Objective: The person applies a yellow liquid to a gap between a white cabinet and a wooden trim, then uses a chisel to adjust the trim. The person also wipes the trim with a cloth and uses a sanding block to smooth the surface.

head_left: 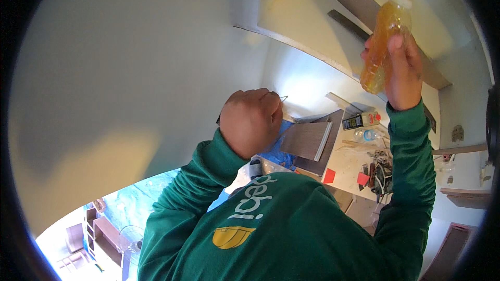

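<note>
Raised at the upper right, my right hand grips a clear plastic bottle by its side. The bottle has a white cap, tilts slightly to the right and holds an orange-yellow liquid. My left hand is closed in a fist near the middle, with its back toward me. A thin, pointed bit sticks out beside its fingers; what it belongs to is hidden in the fist. Close to this hand is a large pale panel.
An open cabinet box with a metal hinge and dark strips lies overhead. Below, a white worktop carries a bottle with a red cap, a clear water bottle, and tools. Brown boards lean beside it.
</note>
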Demonstrator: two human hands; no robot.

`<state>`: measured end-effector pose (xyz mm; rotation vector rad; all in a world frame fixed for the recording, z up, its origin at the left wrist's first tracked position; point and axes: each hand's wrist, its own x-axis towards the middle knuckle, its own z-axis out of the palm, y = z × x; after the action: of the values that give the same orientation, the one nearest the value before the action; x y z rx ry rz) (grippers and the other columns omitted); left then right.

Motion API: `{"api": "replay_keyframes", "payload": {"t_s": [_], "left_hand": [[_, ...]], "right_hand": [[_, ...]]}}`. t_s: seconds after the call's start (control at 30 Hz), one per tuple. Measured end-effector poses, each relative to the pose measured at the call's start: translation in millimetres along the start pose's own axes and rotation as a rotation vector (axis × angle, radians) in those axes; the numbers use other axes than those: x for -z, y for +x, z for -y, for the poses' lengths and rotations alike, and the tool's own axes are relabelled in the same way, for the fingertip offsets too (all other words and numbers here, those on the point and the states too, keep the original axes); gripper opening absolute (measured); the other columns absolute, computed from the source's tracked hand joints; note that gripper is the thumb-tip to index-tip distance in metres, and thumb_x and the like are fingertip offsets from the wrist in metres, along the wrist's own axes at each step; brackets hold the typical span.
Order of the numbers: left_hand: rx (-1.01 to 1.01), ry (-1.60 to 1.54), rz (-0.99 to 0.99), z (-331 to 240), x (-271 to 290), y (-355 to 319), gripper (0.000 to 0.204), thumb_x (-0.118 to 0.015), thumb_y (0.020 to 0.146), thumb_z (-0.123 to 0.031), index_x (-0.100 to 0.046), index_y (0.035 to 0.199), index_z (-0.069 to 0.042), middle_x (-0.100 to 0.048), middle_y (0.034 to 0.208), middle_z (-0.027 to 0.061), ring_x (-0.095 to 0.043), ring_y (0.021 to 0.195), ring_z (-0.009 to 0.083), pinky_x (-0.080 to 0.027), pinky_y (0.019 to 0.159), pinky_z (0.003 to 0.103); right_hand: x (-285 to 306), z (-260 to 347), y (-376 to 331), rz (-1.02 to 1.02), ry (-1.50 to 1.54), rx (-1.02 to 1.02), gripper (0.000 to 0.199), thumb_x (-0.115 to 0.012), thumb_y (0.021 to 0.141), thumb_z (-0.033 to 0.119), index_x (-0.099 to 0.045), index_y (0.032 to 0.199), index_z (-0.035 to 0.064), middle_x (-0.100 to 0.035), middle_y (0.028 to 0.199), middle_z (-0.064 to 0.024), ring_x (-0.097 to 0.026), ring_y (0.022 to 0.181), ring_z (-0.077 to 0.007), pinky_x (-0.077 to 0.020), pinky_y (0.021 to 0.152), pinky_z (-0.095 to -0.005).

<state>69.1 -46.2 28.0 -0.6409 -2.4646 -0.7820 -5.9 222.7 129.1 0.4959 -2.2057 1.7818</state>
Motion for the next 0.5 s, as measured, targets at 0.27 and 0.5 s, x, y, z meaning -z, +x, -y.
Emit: {"api": "replay_keyframes", "payload": {"t_s": [0.27, 0.5], "left_hand": [[0.121, -0.15, -0.319, 14.0, -4.2, 6.6, 0.004, -0.068, 0.088, -0.005, -0.07, 0.089, -0.001, -0.062, 0.068, 0.0106, -0.059, 0.055, 0.0214, -0.046, 0.053, 0.031], [0.673, -0.866, -0.533, 30.8, -35.0, 25.3, 0.01, -0.064, 0.096, -0.01, -0.068, 0.095, -0.002, -0.052, 0.068, -0.002, -0.043, 0.055, 0.0067, -0.035, 0.049, 0.025]], "right_hand": [[2.2, -23.2, 19.1, 0.01, 0.333, -0.039, 0.063, -0.053, 0.097, 0.06, -0.052, 0.129, 0.0061, -0.065, 0.098, -0.0108, -0.065, 0.084, -0.0203, -0.0539, 0.076, -0.0345], [6.5, -43.8, 20.5, 0.026, 0.487, -0.009, 0.077, -0.047, 0.094, 0.069, -0.046, 0.14, 0.0072, -0.062, 0.097, -0.0077, -0.06, 0.085, -0.0192, -0.0511, 0.077, -0.0329]]}}
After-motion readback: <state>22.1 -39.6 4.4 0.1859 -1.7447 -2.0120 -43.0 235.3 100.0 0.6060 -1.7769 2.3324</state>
